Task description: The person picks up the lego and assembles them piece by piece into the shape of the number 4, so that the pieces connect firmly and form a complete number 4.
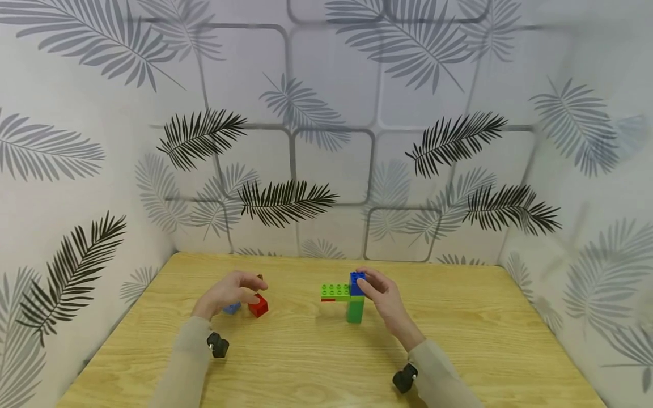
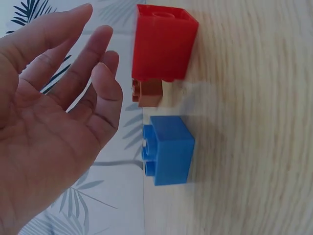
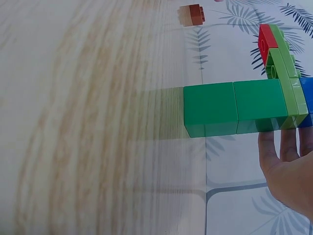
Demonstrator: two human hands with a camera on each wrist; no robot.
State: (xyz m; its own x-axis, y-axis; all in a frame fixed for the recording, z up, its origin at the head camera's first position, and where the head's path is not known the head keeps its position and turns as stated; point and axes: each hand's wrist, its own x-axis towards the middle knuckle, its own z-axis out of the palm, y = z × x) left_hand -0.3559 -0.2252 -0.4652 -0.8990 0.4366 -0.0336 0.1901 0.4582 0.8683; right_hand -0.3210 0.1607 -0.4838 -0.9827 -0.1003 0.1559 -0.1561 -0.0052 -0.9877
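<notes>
My right hand (image 1: 385, 300) pinches a blue toy brick (image 1: 357, 283) at the top of an upright stack, thumb in front and fingers behind. Below it come a lime green piece (image 1: 334, 291) that juts out to the left and two green bricks (image 3: 210, 110). A red piece (image 3: 266, 41) is fixed under the lime overhang. My left hand (image 2: 54, 107) hovers with relaxed fingers and holds nothing. Near it on the table lie a red brick (image 2: 164, 44), a light blue brick (image 2: 173, 149) and a small brown brick (image 2: 150, 93).
The loose bricks lie left of the stack on a wood-grain table (image 1: 296, 362). Leaf-patterned walls (image 1: 331, 170) enclose the table at the back and on both sides. Each wrist wears a small black camera (image 1: 218, 344).
</notes>
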